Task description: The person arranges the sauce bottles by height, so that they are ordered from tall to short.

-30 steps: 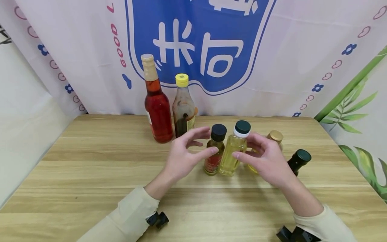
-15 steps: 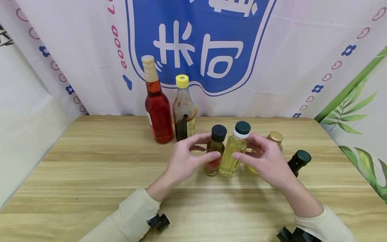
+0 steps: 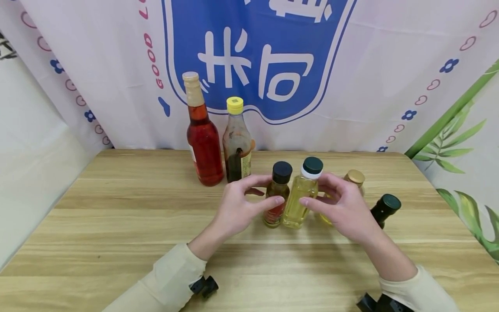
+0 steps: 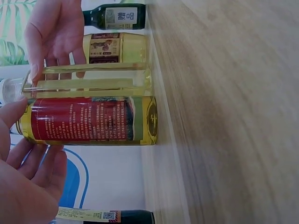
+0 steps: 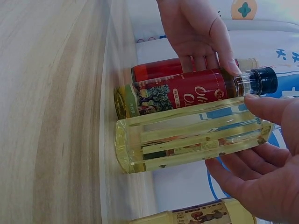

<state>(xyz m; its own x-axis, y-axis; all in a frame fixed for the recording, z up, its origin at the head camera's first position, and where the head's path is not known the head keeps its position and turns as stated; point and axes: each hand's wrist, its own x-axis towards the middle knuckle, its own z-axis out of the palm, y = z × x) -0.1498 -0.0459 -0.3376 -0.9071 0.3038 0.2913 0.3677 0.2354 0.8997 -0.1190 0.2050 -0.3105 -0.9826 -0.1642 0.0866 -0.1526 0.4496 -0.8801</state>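
Observation:
Two small oil bottles stand side by side near the middle of the wooden table [image 3: 148,242]. My left hand [image 3: 235,210] holds the dark-capped olive oil bottle [image 3: 274,213], thumb on the near side and fingers behind. Its red label [image 4: 84,119] faces the left wrist camera. Around the pale yellow oil bottle [image 3: 298,201] with a green cap and white collar, my right hand [image 3: 347,210] has its thumb in front and fingers on the far side. That bottle leans slightly in the head view; in the right wrist view its clear faceted body [image 5: 187,135] shows no label.
At the back left stand a tall red bottle [image 3: 204,151] and a yellow-capped bottle of dark sauce [image 3: 238,147]. Behind my right hand are a gold-capped oil bottle [image 3: 355,176] and a dark green bottle [image 3: 385,208]. A printed curtain [image 3: 128,108] hangs behind the table.
My left hand has moved slightly right and its fingers have come in around the olive oil bottle. My right hand and the bottles have stayed in place.

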